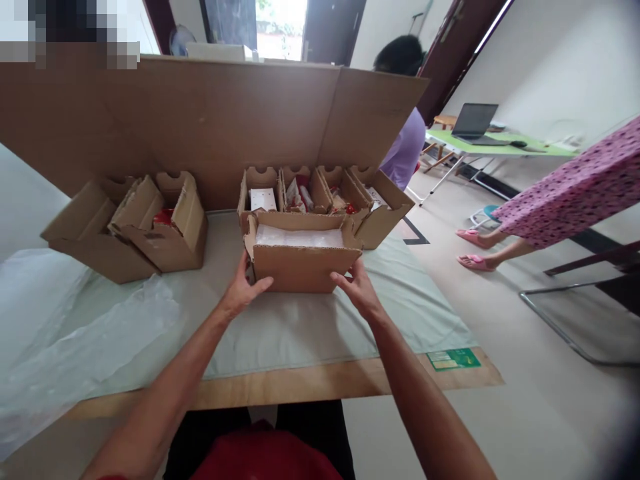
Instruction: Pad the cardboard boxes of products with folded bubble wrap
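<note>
Head view gives me, from far away, a big worktop (310, 387) with a pale green cloth (290, 333) on it, and bare wood shows along the near edge. One tall sheet of brown cardboard (225, 113) stands up along the far edge. Crinkly clear plastic (125, 347) lies on the left side and spills past the near left corner. Next in size come the brown boxes, all open at the top. Four boxes (383, 223) make a row near the far edge, right of the middle, with small things inside. Two more boxes (187, 243) stand near the far left corner. Just in front of the row is the front box (295, 270), with white stuff (300, 237) in it. I can't tell if its bottom touches the cloth. Two hands hold it: the left hand (243, 288) grips the left end, thumb on the front, and the right hand (361, 288) grips the right end the same way. Last, I see a green label (454, 359) at the near right corner.
</note>
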`<state>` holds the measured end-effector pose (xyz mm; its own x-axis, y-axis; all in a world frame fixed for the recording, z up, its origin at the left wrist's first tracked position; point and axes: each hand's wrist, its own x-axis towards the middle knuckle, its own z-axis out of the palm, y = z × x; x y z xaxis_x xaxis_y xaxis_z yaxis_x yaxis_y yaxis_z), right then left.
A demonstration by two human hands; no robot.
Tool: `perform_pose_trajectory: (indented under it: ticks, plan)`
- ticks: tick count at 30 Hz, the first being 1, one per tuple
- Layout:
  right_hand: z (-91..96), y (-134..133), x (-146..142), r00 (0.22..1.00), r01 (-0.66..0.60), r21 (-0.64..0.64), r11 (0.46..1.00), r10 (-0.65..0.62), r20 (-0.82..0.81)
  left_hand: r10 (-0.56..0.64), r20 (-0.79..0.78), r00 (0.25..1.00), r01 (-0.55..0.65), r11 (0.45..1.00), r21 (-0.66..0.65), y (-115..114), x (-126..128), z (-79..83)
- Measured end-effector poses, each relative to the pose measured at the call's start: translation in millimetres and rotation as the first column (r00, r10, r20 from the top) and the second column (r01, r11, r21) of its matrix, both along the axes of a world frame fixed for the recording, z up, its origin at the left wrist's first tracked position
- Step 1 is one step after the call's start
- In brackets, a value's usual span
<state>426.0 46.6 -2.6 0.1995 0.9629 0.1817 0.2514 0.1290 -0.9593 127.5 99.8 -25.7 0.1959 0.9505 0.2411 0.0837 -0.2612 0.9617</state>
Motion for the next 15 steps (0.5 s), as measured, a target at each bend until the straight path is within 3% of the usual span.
perform_pose_trajectory:
  ticks: [3,7,11,15]
  plan:
    - [-6.0,10.4,-18.4,0.995,0.027,0.051,0.998,-0.022,-0.092,-0.024,0.076,0.997,0.024,1.0,-0.008,3.2,21.1,-3.4]
    - [-2.9,-1.4,-28.2,0.989,0.069,0.059,0.996,-0.06,-0.135,0.07,0.106,0.992,-0.071,0.997,0.005,-11.4,24.6,-4.4]
    - [4.9,-30.9,-47.9,0.996,0.033,0.063,0.997,-0.028,-0.083,0.164,0.087,0.983,-0.159,0.985,-0.065,-54.7,2.1,-6.1]
    - [29.6,-37.4,-83.8,0.996,-0.069,0.099,0.993,0.075,-0.057,0.3,0.063,0.952,-0.297,0.954,-0.05,-83.7,-37.5,19.8]
